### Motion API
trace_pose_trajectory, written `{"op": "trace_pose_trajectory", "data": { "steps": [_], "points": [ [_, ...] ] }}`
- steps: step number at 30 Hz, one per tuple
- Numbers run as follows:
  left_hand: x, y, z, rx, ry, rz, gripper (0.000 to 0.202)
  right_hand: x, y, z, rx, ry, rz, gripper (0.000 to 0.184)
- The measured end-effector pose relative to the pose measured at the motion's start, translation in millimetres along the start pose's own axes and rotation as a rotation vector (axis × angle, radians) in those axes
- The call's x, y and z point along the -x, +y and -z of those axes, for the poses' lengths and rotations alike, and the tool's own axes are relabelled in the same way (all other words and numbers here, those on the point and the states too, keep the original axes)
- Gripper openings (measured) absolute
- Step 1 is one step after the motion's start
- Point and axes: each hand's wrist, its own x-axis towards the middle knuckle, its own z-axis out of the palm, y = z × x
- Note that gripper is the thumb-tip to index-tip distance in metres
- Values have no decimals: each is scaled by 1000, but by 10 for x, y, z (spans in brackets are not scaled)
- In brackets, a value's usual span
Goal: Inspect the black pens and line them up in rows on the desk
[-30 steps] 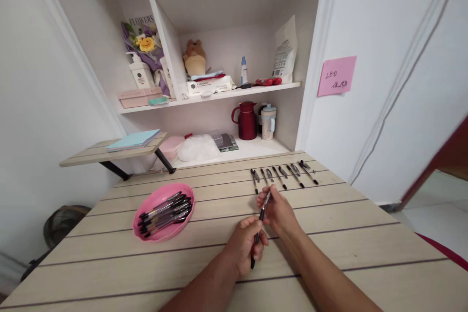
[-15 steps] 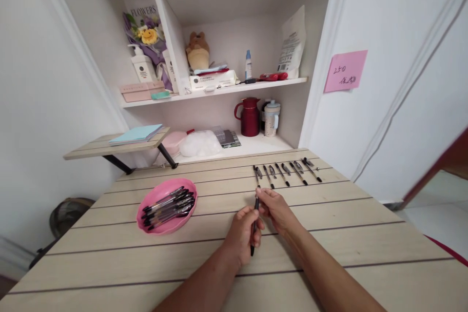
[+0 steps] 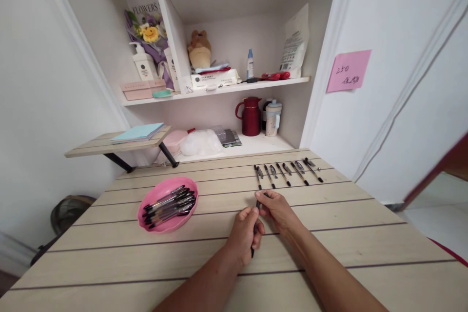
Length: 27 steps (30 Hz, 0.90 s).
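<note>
My left hand is closed around a dark pen, whose lower end sticks out beneath the fist. My right hand pinches at the upper end of this pen, close to the left thumb. A small dark piece shows above the right fingers; whether it is joined to the pen is hidden. Beyond the hands, several pens lie in a slanted row, with small dark clear pieces beside them, seemingly caps. To the left, a pink bowl holds a heap of similar pens.
A small raised stand carrying blue paper is at the table's back left. Behind the table, a shelf unit holds a red jug, a speckled cup and a white plastic bag. A pink note hangs on the wall.
My right fingers have shifted slightly at the pen's upper end, and a small dark piece now shows above them. The left hand keeps its grip. The view has moved a little.
</note>
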Motion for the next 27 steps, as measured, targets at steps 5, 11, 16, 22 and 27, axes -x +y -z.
{"op": "trace_pose_trajectory", "data": {
  "steps": [5, 11, 16, 22, 27],
  "points": [
    [-6, -3, 9, 16, -7, 25, 42, -6, 6, 20, -121, -101, -45, 31],
    [-6, 0, 9, 19, -3, 39, 42, -12, 15, 34, -72, -70, -51, 31],
    [-6, -6, 10, 20, -5, 39, 43, -28, 30, 39, -88, -55, -51, 34],
    [-6, -5, 16, 20, -24, 64, 45, -27, 29, 48, -71, -79, -33, 35],
    [-3, -10, 14, 14, -15, 52, 42, -1, 15, 25, -33, -81, -81, 35]
  ]
}}
